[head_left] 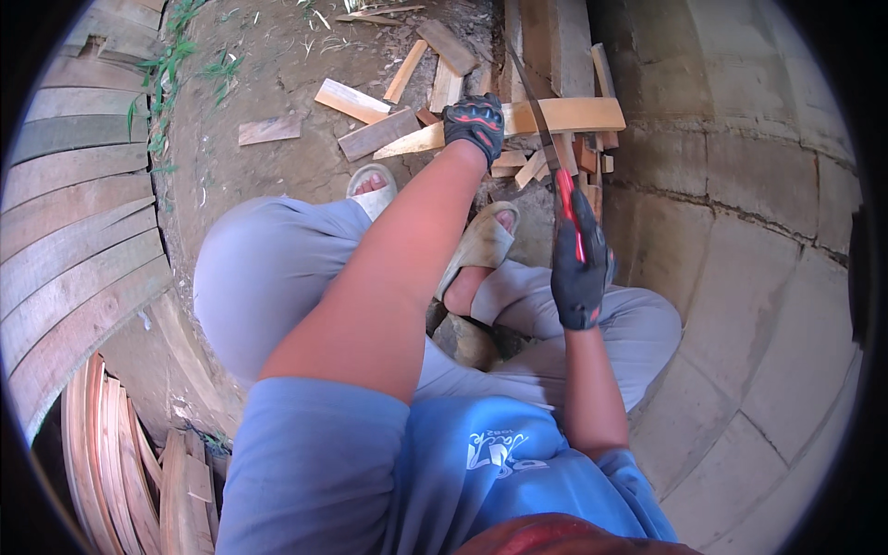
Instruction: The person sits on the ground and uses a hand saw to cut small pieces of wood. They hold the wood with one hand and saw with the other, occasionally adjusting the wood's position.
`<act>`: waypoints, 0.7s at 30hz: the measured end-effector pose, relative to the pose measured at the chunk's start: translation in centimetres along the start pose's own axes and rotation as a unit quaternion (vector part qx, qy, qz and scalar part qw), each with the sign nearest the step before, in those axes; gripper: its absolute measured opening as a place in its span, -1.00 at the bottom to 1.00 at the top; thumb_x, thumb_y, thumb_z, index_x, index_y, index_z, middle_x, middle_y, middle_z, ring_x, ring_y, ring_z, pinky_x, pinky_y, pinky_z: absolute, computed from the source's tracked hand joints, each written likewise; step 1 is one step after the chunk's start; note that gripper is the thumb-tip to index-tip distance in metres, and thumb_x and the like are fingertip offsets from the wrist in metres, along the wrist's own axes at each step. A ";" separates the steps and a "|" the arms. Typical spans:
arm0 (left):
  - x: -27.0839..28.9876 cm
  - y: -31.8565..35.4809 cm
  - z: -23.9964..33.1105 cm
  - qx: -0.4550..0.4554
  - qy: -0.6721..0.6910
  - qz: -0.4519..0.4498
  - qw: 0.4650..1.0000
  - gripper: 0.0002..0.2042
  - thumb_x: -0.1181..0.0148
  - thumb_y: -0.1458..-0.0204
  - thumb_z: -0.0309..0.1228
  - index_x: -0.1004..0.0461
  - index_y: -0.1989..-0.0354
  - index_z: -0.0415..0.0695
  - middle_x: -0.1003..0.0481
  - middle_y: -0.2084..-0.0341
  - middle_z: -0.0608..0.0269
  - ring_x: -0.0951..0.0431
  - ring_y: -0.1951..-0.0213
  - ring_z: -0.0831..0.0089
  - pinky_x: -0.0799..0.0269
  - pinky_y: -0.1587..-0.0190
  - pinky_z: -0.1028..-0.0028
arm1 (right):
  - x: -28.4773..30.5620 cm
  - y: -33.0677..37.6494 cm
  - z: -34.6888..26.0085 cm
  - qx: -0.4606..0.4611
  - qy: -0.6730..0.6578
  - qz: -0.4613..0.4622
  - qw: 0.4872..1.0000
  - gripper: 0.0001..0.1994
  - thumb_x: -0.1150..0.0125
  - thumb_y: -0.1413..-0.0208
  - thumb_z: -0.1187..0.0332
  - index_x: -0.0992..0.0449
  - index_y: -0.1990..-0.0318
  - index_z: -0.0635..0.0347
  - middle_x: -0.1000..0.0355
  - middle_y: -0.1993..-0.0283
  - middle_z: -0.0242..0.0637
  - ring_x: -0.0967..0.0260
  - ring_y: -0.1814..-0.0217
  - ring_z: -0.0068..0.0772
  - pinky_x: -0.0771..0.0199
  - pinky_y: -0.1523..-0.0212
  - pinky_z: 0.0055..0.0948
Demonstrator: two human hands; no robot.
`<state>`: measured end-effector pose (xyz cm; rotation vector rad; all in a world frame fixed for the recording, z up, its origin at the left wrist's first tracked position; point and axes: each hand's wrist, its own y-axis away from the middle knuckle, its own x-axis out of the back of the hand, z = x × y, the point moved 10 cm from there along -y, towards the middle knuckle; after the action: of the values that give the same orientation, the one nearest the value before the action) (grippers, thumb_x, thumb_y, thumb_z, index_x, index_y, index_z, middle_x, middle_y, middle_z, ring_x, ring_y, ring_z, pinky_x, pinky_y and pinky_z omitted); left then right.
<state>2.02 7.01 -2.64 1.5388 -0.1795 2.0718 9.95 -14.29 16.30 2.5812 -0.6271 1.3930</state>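
Observation:
My left hand point(474, 120), in a black glove with red trim, is closed over a pale wooden board point(578, 115). The board lies crosswise, its tapered end showing to the left of the glove. In my gloved right hand point(581, 264) is the red handle of a handsaw point(530, 90), fingers wrapped round it. Its long, dark blade points away from me and crosses the board just right of my left hand. Whether the blade has cut into the wood cannot be made out. Short wood offcuts point(353, 101) lie around and under the board.
A concrete block wall point(740, 176) rises close on the right. Stacked planks point(79, 171) line the left, with curved wood strips point(109, 453) at the lower left. My sandalled feet point(481, 242) are just below the board. Long timbers point(569, 46) lie beyond it.

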 end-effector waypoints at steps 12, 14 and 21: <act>0.3 -0.4 0.4 -0.006 -0.007 -0.015 1.000 -0.69 -0.30 -0.13 -0.27 -0.59 -0.03 -0.07 -0.68 0.04 0.15 -0.72 -0.04 0.20 -0.62 0.00 0.05 | -3.6 -5.9 -0.3 -0.001 -0.038 0.027 0.999 -0.57 -0.18 -0.43 0.29 -0.51 -0.40 0.08 -0.61 -0.22 0.00 -0.59 -0.27 -0.04 -0.53 -0.25 -0.15; 0.3 -0.8 -0.3 0.000 -0.016 -0.014 1.000 -0.70 -0.27 -0.14 -0.29 -0.58 -0.03 -0.07 -0.68 0.05 0.16 -0.72 -0.04 0.19 -0.62 0.00 0.05 | -2.5 -4.0 -0.5 0.004 -0.040 0.021 0.999 -0.57 -0.18 -0.42 0.29 -0.51 -0.39 0.08 -0.61 -0.21 0.01 -0.60 -0.26 -0.01 -0.55 -0.23 -0.13; -0.4 -0.3 0.0 0.006 -0.003 -0.009 1.000 -0.72 -0.22 -0.19 -0.30 -0.58 -0.04 -0.07 -0.68 0.05 0.14 -0.71 -0.05 0.18 -0.62 0.00 0.05 | 4.3 7.8 0.4 -0.033 0.045 -0.021 0.998 -0.59 -0.20 -0.39 0.38 -0.55 -0.35 0.07 -0.62 -0.23 -0.02 -0.65 -0.16 0.06 -0.63 -0.12 -0.11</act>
<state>2.29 7.13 -3.08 1.5480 -0.1531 2.0583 9.02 -22.71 19.11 2.4522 -0.5915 1.4408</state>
